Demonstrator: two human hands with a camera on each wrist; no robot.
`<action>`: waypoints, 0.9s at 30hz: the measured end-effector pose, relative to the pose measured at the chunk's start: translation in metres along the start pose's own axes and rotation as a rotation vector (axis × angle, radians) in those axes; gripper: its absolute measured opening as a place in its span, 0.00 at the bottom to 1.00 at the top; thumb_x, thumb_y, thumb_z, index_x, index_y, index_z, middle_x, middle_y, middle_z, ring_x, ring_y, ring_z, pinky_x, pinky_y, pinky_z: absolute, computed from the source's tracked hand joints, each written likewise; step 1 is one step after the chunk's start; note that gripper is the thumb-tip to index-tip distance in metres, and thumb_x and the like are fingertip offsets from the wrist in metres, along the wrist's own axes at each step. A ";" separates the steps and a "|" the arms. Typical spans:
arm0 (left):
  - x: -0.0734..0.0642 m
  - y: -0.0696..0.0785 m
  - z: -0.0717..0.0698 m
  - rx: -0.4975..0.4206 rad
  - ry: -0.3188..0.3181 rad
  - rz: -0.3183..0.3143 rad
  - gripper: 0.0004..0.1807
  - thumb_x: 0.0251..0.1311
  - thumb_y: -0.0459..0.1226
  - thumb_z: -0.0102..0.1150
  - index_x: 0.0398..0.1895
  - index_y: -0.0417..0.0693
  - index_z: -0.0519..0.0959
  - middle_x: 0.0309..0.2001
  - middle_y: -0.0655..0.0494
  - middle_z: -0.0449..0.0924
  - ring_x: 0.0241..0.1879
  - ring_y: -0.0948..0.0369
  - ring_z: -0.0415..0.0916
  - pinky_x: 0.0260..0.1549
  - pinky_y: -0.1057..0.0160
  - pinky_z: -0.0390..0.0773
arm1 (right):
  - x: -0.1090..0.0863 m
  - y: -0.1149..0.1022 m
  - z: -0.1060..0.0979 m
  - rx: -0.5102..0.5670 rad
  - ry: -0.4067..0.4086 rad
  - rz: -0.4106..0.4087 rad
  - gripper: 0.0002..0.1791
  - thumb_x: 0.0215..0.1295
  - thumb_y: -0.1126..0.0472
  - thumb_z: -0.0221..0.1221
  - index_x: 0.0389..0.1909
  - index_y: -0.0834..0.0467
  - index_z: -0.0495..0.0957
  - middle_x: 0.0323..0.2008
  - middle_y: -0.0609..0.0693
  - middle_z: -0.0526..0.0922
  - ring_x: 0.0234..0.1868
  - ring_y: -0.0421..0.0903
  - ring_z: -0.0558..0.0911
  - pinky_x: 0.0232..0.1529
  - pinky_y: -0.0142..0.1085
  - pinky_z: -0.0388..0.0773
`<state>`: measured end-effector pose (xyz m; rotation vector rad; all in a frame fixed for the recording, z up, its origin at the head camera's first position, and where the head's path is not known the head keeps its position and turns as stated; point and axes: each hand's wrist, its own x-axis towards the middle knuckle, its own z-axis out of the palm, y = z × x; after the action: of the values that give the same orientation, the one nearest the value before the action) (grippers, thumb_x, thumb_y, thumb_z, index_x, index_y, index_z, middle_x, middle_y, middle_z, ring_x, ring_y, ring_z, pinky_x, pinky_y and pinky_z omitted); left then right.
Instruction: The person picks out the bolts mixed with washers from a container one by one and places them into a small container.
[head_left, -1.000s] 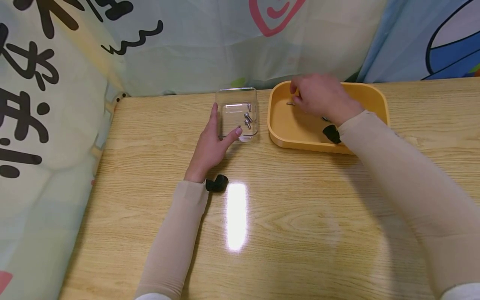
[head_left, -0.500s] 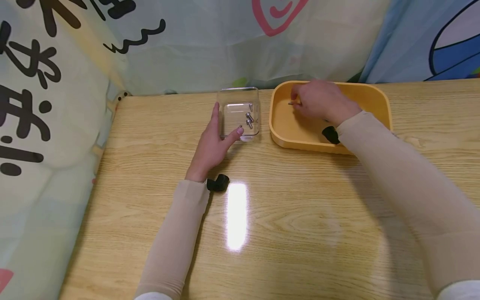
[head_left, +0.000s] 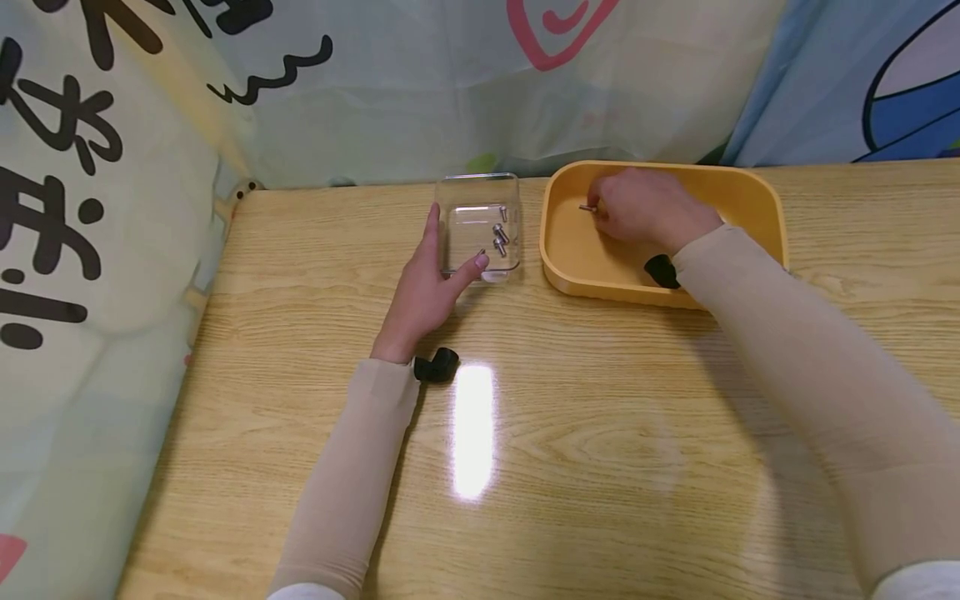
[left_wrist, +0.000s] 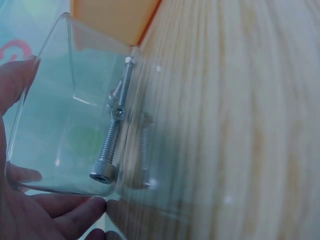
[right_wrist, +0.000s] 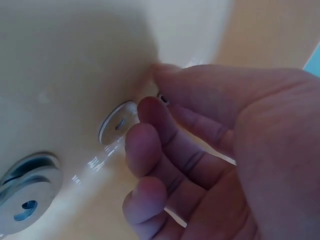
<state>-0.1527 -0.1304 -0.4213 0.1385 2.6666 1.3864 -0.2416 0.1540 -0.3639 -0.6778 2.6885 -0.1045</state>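
Observation:
In the head view my left hand [head_left: 423,292] holds a small clear plastic box [head_left: 459,237], thumb on the near rim, index finger along the left side. Several silver socket head screws [left_wrist: 112,135] lie inside it, large in the left wrist view. My right hand [head_left: 652,208] is inside the yellow tray [head_left: 568,262] and pinches a screw [head_left: 587,207] between thumb and forefinger. Its shank points left; its hollow head shows between the fingertips in the right wrist view. Below those fingers, a flat washer [right_wrist: 117,122] lies on the tray floor, its edge partly covered.
Further washers [right_wrist: 30,195] lie overlapping in the tray, in the right wrist view. The box and tray stand side by side on a wooden table [head_left: 570,433], near its back edge. Behind it hangs a printed curtain [head_left: 390,100].
The screw, earlier lying by my right fingertips, is now pinched between them. My right hand has shifted slightly right and toward me. The left hand keeps its hold on the box.

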 end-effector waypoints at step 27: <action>0.001 -0.001 0.000 -0.009 -0.009 0.003 0.56 0.65 0.62 0.57 0.83 0.55 0.34 0.80 0.47 0.46 0.78 0.53 0.47 0.74 0.55 0.51 | 0.006 -0.002 0.001 -0.015 -0.008 0.017 0.12 0.76 0.60 0.51 0.46 0.66 0.77 0.37 0.60 0.80 0.37 0.57 0.76 0.43 0.50 0.74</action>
<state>-0.1535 -0.1311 -0.4220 0.1465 2.6535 1.3959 -0.2456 0.1494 -0.3662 -0.6588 2.6896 -0.0771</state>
